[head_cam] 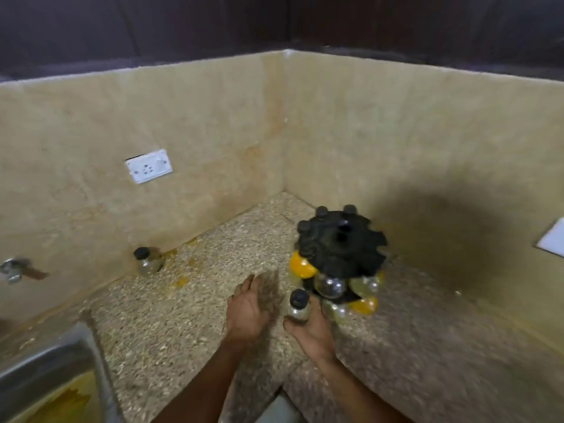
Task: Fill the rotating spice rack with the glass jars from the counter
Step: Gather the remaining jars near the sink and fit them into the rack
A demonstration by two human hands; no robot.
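Two bare forearms reach in from the bottom edge over a speckled stone bench [189,315] that runs into a corner between beige tiled walls [213,123]. At the lower left sits a steel sink [45,364] with yellow staining inside. A black rotating spice rack [340,245] stands on the bench near the corner, its notched top disc facing the camera; glass jars with black caps sit in its slots, some holding yellow or orange powder, others looking clear, though blur hides how many slots are filled. The left hand [248,309] hovers over the bench just left of the rack, fingers loosely spread and holding nothing, smeared by motion. The right hand [311,328] is closed around a small glass jar [298,306] with a black cap, held upright just in front of the rack's lower tier. Another black-capped jar [147,261] stands alone by the left wall, well apart from the rack. A white socket [149,166] is set in that wall.
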